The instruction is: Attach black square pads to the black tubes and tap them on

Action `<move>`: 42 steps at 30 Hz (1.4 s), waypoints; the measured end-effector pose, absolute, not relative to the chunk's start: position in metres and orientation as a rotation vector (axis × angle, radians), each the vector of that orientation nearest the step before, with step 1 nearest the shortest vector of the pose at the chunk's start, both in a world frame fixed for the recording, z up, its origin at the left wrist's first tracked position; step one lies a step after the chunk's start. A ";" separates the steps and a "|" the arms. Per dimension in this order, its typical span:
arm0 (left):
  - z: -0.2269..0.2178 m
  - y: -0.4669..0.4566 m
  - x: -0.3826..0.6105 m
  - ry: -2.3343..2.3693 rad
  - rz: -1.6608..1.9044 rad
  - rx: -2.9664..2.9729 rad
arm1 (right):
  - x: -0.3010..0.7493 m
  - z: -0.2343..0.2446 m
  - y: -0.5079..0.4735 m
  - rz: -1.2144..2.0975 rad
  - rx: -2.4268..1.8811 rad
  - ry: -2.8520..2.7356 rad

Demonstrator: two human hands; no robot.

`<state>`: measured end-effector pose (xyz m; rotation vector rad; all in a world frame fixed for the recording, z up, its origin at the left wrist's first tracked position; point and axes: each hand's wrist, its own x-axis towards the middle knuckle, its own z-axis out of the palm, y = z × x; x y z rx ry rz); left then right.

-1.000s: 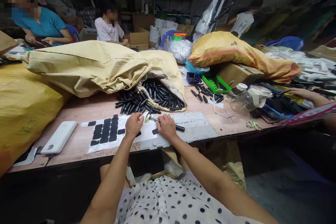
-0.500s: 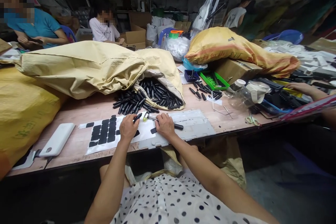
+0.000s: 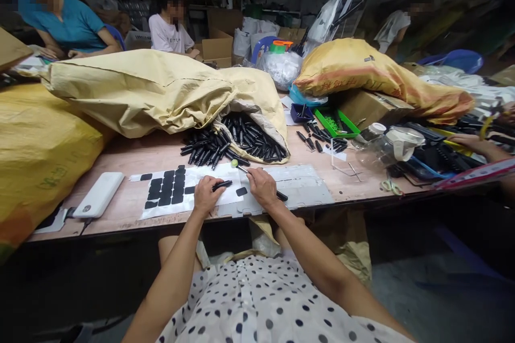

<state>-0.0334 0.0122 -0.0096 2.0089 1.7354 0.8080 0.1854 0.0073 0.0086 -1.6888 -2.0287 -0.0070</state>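
My left hand (image 3: 206, 195) is closed on a short black tube-shaped part (image 3: 222, 185), which points right over the white sheet (image 3: 219, 209). My right hand (image 3: 263, 187) grips a small hammer (image 3: 242, 169) with a yellow-green head and a metal shaft. Its black handle end sticks out on the right side of that hand. The hammer head is up and left of the fingers, apart from the black part. Rows of black rounded stickers (image 3: 166, 188) lie on the sheet. Beyond both hands, many similar black parts (image 3: 205, 147) spill from a beige sack (image 3: 257, 86).
A white power bank (image 3: 98, 195) with a cable lies left, beside a yellow sack (image 3: 44, 144). To the right are a green tray (image 3: 337, 122), a clear jug (image 3: 396, 144) and scissors (image 3: 390, 186). Co-workers sit across the table; another person's hand (image 3: 470, 143) is at far right.
The hammer head has lifted away from the black part and swung upward. My left hand has turned the part closer to level. The whole view has shifted slightly.
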 end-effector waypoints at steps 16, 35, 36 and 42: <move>-0.007 0.013 -0.030 1.747 0.784 1.916 | 0.181 0.020 -0.035 0.190 -1.701 -2.069; -0.003 0.008 -0.027 1.750 0.773 1.933 | 0.178 0.009 0.017 -0.003 -1.766 -2.134; -0.003 0.008 -0.026 1.754 0.772 1.931 | 0.178 0.007 0.022 -0.026 -1.766 -2.151; 0.000 0.010 -0.024 1.764 0.771 1.934 | 0.178 -0.005 0.029 -0.096 -1.731 -2.160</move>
